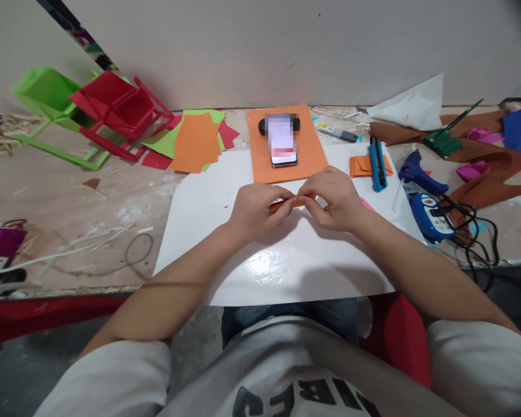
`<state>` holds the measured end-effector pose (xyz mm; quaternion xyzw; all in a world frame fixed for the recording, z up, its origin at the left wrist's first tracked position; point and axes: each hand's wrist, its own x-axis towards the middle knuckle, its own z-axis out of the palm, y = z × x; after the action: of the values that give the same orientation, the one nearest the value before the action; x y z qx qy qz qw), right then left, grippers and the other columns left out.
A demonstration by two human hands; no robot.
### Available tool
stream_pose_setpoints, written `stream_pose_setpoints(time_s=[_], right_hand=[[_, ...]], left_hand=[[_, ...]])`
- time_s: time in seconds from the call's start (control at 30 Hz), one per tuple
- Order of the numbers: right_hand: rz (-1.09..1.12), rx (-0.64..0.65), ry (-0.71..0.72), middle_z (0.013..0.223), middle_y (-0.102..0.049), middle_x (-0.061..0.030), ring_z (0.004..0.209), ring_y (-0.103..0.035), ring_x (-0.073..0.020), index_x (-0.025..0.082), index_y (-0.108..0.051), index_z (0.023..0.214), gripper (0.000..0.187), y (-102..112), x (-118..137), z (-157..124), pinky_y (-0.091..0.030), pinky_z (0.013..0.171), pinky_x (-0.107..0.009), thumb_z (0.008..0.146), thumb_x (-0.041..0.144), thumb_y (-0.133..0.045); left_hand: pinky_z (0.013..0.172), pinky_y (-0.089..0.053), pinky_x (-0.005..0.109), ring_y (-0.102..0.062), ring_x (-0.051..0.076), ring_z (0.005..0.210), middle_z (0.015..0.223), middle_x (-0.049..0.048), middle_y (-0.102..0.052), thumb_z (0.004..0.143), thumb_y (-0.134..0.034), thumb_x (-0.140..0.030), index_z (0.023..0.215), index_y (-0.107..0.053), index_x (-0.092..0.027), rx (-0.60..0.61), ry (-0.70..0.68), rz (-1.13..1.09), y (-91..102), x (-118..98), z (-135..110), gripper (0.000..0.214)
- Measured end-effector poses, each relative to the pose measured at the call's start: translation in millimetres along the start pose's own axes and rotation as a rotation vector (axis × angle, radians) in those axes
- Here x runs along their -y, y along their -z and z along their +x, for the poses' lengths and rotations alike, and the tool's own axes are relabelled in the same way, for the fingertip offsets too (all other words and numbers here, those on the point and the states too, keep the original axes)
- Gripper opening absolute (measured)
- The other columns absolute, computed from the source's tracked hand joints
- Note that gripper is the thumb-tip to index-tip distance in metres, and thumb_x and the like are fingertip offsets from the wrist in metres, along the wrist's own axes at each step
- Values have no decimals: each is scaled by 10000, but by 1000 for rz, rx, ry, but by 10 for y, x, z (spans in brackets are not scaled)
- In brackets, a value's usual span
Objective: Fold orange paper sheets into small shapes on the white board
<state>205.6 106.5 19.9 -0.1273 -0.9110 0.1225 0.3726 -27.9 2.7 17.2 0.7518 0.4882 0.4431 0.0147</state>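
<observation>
My left hand and my right hand meet over a glossy white sheet at the table's front. Both pinch a small folded strip of orange paper between fingertips, the left at one end, the right at the other. Most of the strip is hidden by my fingers. Just beyond my hands lies an orange sheet with a phone resting on it.
Red and green paper chairs stand at the back left beside loose orange, green and red sheets. A blue cutter on folded orange pieces, blue glue guns with black cords, and brown paper lie right. Cables lie left.
</observation>
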Motion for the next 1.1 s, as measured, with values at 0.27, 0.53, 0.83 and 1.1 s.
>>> stream_pose_setpoints(time_s=[0.27,0.53,0.83,1.1], right_hand=[[-122,-20,-138,917,-883,-58,832,-784,-321,296,-816,994,81,295,-231,48,-530,884,-514,1007,286,-737],[-115,-8,-156,960,-909,-50,851,-797,-317,301,-835,1000,100,372,-382,36,-531,876,-502,1011,248,-751],[-124,11,-208,1012,-912,-61,888,-796,-320,301,-837,1061,128,369,-459,-2,-592,898,-493,1048,276,-711],[109,-113,-192,871,-842,-37,737,-739,-240,288,-728,924,124,210,-277,50,-579,733,-405,1033,345,-731]], left_hand=[[668,-569,298,-804,181,683,829,11,-901,1047,-748,-305,930,-883,-269,-44,11,-1,-1,181,34,182],[681,-603,297,-803,184,674,830,25,-903,1091,-748,-393,918,-872,-267,-55,53,33,3,211,43,247],[654,-599,289,-814,184,705,844,12,-897,1037,-748,-341,942,-846,-258,-89,117,-7,-16,202,35,160],[658,-653,255,-862,178,752,941,36,-939,1020,-849,-336,1008,-862,-247,-75,125,-165,12,120,25,90]])
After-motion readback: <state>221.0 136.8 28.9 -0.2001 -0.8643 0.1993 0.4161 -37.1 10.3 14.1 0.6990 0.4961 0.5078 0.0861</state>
